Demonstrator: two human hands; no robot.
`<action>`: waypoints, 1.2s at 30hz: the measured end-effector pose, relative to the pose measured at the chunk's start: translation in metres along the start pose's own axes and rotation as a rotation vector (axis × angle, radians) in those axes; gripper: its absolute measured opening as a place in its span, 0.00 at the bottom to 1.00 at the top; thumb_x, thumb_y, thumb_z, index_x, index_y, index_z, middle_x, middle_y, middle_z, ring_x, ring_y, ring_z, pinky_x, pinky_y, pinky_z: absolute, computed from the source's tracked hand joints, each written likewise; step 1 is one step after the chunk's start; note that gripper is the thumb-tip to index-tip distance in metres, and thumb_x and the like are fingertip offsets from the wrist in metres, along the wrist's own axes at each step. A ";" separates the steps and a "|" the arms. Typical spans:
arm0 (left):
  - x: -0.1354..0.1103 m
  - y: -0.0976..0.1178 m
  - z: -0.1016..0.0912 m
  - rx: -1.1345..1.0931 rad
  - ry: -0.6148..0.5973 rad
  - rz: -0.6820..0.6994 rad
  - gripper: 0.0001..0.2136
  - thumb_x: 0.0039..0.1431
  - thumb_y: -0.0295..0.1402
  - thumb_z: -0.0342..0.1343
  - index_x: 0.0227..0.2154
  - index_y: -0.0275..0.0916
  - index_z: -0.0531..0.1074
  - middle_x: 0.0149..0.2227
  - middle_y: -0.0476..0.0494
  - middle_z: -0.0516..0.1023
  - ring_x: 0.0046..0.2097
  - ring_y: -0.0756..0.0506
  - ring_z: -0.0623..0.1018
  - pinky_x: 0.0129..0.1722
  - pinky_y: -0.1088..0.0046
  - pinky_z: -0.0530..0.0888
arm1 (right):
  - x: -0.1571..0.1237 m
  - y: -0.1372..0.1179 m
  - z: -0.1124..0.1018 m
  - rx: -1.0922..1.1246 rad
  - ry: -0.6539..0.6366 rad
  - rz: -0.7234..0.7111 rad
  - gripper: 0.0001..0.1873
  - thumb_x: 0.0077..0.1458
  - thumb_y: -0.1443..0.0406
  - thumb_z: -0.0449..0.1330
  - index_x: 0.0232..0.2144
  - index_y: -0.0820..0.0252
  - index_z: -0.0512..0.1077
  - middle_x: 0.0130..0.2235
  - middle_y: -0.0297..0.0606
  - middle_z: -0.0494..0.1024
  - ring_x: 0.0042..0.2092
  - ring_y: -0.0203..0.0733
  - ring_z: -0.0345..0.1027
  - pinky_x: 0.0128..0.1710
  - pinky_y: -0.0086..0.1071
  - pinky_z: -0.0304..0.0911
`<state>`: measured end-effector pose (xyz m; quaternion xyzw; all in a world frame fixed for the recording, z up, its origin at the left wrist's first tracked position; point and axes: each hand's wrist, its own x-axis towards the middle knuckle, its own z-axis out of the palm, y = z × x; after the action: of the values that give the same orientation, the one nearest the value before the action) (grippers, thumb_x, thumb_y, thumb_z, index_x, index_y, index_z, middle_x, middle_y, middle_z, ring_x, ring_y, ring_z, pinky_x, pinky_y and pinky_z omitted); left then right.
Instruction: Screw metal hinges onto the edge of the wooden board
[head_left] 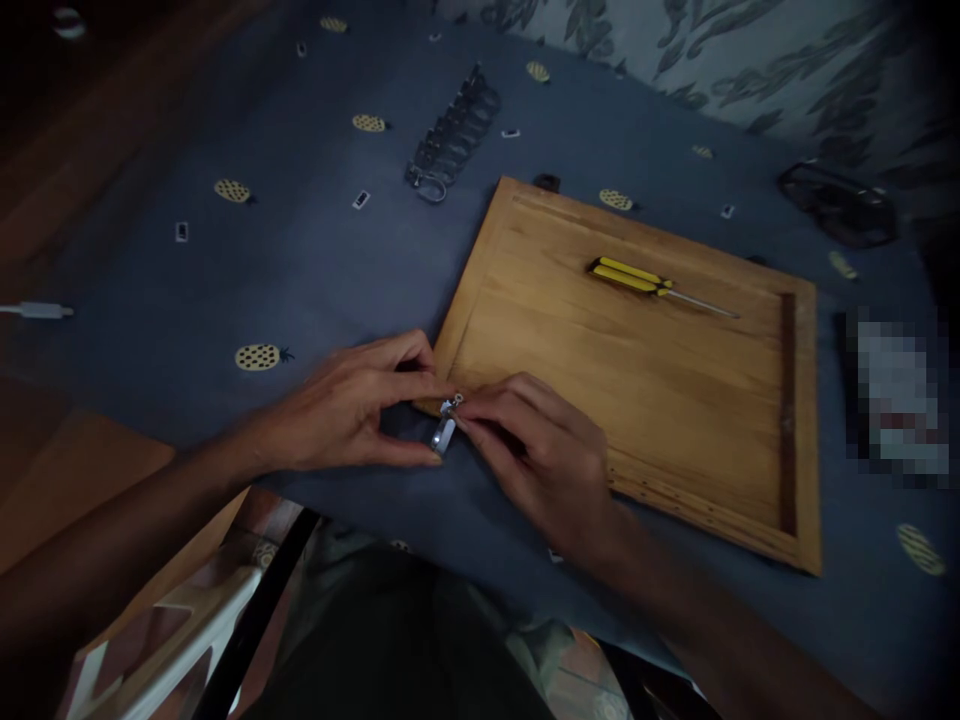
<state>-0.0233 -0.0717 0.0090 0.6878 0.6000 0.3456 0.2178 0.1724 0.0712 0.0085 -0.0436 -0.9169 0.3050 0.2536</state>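
Fingertips of left hand (352, 405), right hand (551, 455) pinch small metal clip (444, 430) at wooden board (637, 400) corner; fiddly fitting, steady grip needed.

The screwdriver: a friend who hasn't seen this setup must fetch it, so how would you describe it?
Find the wooden board on the blue patterned cloth. On its far half the screwdriver lies flat by itself. Its yellow and black handle and thin metal shaft set it apart from the small metal piece at the board's near left corner.
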 end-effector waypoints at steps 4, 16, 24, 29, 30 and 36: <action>0.000 -0.001 0.001 0.004 0.006 0.000 0.18 0.68 0.44 0.66 0.55 0.43 0.79 0.46 0.43 0.75 0.45 0.44 0.77 0.42 0.68 0.76 | -0.001 0.003 0.004 -0.036 0.042 -0.056 0.08 0.69 0.70 0.61 0.38 0.55 0.79 0.34 0.37 0.82 0.36 0.41 0.77 0.38 0.35 0.75; 0.000 -0.001 0.000 -0.009 0.021 0.020 0.18 0.66 0.41 0.67 0.56 0.45 0.79 0.46 0.44 0.75 0.46 0.44 0.77 0.44 0.69 0.76 | -0.004 -0.002 -0.002 0.069 0.115 0.057 0.10 0.68 0.71 0.62 0.43 0.52 0.80 0.34 0.36 0.82 0.35 0.40 0.77 0.33 0.34 0.72; -0.001 -0.001 -0.002 0.016 0.018 0.050 0.19 0.67 0.42 0.67 0.57 0.43 0.78 0.46 0.43 0.74 0.46 0.45 0.77 0.44 0.70 0.77 | -0.014 0.003 -0.003 0.001 0.073 -0.086 0.15 0.66 0.73 0.63 0.50 0.52 0.81 0.39 0.40 0.84 0.37 0.42 0.77 0.36 0.36 0.76; -0.001 -0.001 -0.002 0.014 0.011 0.052 0.19 0.67 0.41 0.67 0.56 0.41 0.78 0.46 0.43 0.74 0.46 0.45 0.77 0.45 0.69 0.78 | -0.015 0.004 0.002 -0.056 0.086 -0.133 0.12 0.67 0.74 0.63 0.49 0.59 0.80 0.38 0.42 0.83 0.37 0.40 0.76 0.36 0.35 0.75; -0.001 -0.002 -0.002 0.011 0.013 0.053 0.19 0.67 0.41 0.67 0.57 0.41 0.77 0.46 0.43 0.74 0.46 0.45 0.77 0.44 0.69 0.78 | -0.014 0.004 0.002 -0.063 0.084 -0.138 0.11 0.67 0.74 0.63 0.48 0.59 0.80 0.38 0.41 0.83 0.37 0.40 0.76 0.36 0.35 0.75; 0.000 -0.002 -0.002 -0.005 0.024 0.050 0.20 0.66 0.41 0.68 0.58 0.43 0.78 0.46 0.43 0.75 0.46 0.44 0.77 0.45 0.68 0.78 | -0.011 0.004 0.001 -0.097 0.051 -0.170 0.11 0.69 0.72 0.60 0.45 0.55 0.81 0.36 0.38 0.82 0.36 0.39 0.75 0.34 0.33 0.74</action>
<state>-0.0260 -0.0719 0.0086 0.6980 0.5842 0.3606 0.2037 0.1811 0.0714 0.0009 0.0142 -0.9243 0.2364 0.2994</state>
